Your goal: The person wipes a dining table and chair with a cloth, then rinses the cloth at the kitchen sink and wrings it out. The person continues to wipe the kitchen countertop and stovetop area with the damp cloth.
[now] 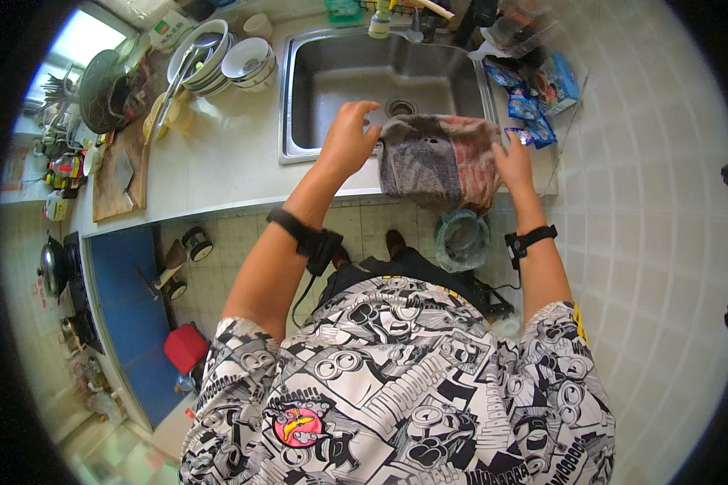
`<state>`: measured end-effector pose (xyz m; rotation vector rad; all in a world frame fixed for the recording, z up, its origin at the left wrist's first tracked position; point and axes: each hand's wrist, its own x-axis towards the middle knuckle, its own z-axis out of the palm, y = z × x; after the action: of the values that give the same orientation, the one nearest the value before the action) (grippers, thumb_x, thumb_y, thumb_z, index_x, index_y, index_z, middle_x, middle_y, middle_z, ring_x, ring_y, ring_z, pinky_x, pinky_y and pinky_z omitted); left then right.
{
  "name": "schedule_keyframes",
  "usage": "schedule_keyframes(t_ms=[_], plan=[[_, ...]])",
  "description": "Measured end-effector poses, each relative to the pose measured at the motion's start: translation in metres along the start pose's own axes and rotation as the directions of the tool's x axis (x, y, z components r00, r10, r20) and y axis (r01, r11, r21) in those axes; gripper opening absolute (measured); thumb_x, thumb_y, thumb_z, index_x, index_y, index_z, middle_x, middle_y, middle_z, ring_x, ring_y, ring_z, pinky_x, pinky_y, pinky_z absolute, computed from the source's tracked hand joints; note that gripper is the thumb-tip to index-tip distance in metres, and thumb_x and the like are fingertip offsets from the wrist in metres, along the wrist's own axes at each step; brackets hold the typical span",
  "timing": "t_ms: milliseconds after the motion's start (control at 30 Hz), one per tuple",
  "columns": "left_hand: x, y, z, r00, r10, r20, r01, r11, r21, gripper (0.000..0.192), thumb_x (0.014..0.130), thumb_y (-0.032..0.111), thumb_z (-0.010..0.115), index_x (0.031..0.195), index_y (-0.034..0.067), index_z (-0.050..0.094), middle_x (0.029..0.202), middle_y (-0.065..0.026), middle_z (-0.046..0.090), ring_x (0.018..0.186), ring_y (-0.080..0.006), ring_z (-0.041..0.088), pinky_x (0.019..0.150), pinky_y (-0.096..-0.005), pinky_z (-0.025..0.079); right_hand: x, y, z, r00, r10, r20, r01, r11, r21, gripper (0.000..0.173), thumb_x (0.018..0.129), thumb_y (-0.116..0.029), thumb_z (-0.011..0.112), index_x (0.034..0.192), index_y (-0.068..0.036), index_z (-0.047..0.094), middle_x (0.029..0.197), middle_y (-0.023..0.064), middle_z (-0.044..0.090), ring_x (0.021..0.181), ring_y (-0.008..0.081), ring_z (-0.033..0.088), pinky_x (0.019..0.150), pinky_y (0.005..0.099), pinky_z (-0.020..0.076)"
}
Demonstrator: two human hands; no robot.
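A grey and reddish cloth (437, 157) lies draped over the front rim of the stainless steel sink (346, 66), its lower part hanging past the counter's front edge. My left hand (352, 136) is at the cloth's left side, over the sink's front, its fingers apart and nothing seen in them. At the cloth's right edge is my right hand (514, 160), slightly blurred, with fingers spread; whether its fingertips touch the cloth is hard to tell. The drain (401, 108) shows just behind the cloth.
Stacked bowls (250, 63) and a large bowl with a ladle (203, 51) stand left of the sink. A wooden board (118, 182) carries a cleaver. Blue packets (525, 106) and a box (557, 85) lie at right. Below the counter is a lined bin (461, 242).
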<state>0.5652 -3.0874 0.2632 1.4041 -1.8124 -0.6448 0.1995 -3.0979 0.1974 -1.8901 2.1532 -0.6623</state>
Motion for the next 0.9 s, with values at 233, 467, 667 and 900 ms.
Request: schedule_keyframes(t_ms=[233, 467, 667, 900], plan=[[-0.138, -0.057, -0.039, 0.928, -0.343, 0.142, 0.338, 0.939, 0.063, 0.024, 0.090, 0.012, 0.067, 0.112, 0.002, 0.068, 0.106, -0.0169, 0.066, 0.094, -0.0320, 0.066, 0.083, -0.0393, 0.053, -0.049, 0.014, 0.053, 0.921, -0.369, 0.126, 0.389, 0.891, -0.233, 0.074, 0.088, -0.041, 0.070, 0.152, -0.020, 0.041, 0.158, 0.0275, 0.029, 0.144, 0.0468, 0.029, 0.115, 0.0588, 0.0281], [-0.322, -0.089, -0.060, 0.671, -0.720, 0.179, 0.690, 0.694, 0.204, 0.029, 0.088, 0.016, 0.069, 0.114, 0.002, 0.070, 0.105, -0.0184, 0.071, 0.085, -0.0304, 0.070, 0.078, -0.0391, 0.056, -0.053, -0.018, 0.095, 0.939, -0.258, 0.227, 0.320, 0.898, -0.302, 0.082, 0.090, -0.046, 0.063, 0.159, -0.021, 0.027, 0.162, 0.0251, 0.023, 0.151, 0.0433, 0.018, 0.120, 0.0598, 0.0166], [-0.396, -0.110, -0.072, 0.441, -0.824, 0.356, 0.824, 0.529, 0.203, 0.035, 0.090, 0.021, 0.069, 0.119, 0.002, 0.068, 0.106, -0.0198, 0.072, 0.092, -0.0302, 0.071, 0.082, -0.0391, 0.056, -0.092, -0.136, 0.145, 0.817, -0.512, 0.264, 0.558, 0.817, -0.144, 0.081, 0.094, -0.053, 0.056, 0.156, -0.007, 0.033, 0.161, 0.0297, 0.021, 0.152, 0.0442, 0.015, 0.120, 0.0627, 0.0138], [-0.420, -0.135, -0.127, 0.437, -0.862, 0.256, 0.874, 0.474, 0.103, 0.035, 0.090, 0.020, 0.069, 0.120, 0.002, 0.067, 0.108, -0.0195, 0.072, 0.095, -0.0294, 0.070, 0.083, -0.0385, 0.056, -0.096, -0.240, 0.178, 0.658, -0.639, 0.398, 0.690, 0.723, 0.019, 0.075, 0.093, -0.047, 0.058, 0.156, -0.015, 0.033, 0.161, 0.0261, 0.024, 0.150, 0.0437, 0.020, 0.121, 0.0600, 0.0132]])
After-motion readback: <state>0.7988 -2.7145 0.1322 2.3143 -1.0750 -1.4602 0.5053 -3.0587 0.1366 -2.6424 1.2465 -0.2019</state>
